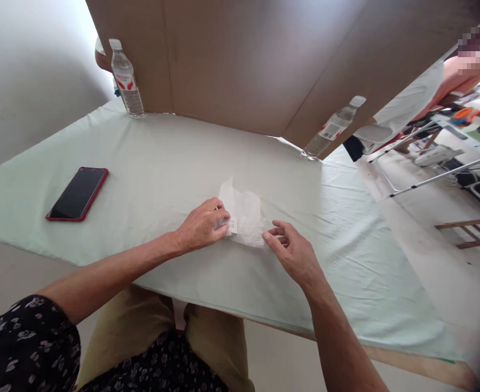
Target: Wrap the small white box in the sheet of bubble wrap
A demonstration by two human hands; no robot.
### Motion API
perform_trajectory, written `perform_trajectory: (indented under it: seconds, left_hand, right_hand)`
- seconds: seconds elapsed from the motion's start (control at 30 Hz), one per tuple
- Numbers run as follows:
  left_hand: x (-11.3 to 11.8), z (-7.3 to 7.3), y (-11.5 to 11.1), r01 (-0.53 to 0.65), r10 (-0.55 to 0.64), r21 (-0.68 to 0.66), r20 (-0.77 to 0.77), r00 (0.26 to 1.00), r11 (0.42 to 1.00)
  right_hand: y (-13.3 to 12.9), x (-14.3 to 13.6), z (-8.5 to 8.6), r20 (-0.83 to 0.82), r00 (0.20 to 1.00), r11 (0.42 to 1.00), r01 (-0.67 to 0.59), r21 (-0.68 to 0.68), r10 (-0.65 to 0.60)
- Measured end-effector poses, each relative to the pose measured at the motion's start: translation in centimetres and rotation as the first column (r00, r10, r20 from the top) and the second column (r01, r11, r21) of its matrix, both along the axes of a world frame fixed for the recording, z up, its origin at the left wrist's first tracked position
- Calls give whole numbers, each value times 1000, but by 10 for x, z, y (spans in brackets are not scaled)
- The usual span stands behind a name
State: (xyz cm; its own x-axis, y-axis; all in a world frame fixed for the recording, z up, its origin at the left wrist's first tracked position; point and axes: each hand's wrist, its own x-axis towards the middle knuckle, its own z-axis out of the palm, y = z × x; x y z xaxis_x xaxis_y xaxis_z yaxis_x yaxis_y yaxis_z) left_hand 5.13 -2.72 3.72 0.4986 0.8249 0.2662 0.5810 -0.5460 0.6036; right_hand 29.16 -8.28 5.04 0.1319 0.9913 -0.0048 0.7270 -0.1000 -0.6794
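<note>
Possibly slippery, easily creased

Pinches a small, clear, shiny object [221, 223] narrowly between thumb and fingers of the left hand [201, 225], at the left edge of a thin, white, translucent, wrinkled sheet [248, 215] on a pale green cloth [174, 163]. Holds the right hand [295, 250] wider, loosely parted and apparently empty, just beside the sheet's right edge; cannot tell whether touching.

Could lose the object from so small a hold, given so smooth a look. Could tear or stretch the sheet if pulling from the right while pinning on the left. Could also trap a fold beneath the object, because of the wrinkles. Could drag the cloth by leaning hard on the near edge, and so unsettle the clear, white-capped plastic bottle [128, 84] at far left or the matching clear bottle [333, 128] at far right, both beside a tall brown cardboard panel [232, 65]. Risks little with the black-screened phone in a red case [78, 193], flat and well apart.
</note>
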Motion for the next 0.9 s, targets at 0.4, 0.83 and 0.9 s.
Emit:
perform_trajectory:
  seconds: [0.4, 0.83, 0.9]
  left_hand:
    - [4, -6, -14, -9, 37, 148, -188, 982, 989]
    - [10, 3, -7, 29, -20, 30, -253, 967, 999]
    - [9, -1, -6, 27, -22, 26, -188, 982, 999]
  right_hand:
    - [30, -37, -20, -360, 926, 987, 68, -143, -116]
    - [31, -62, -5, -429, 898, 994, 63, -86, -94]
    - [31, -66, -5, -496, 863, 993, 55, -103, -99]
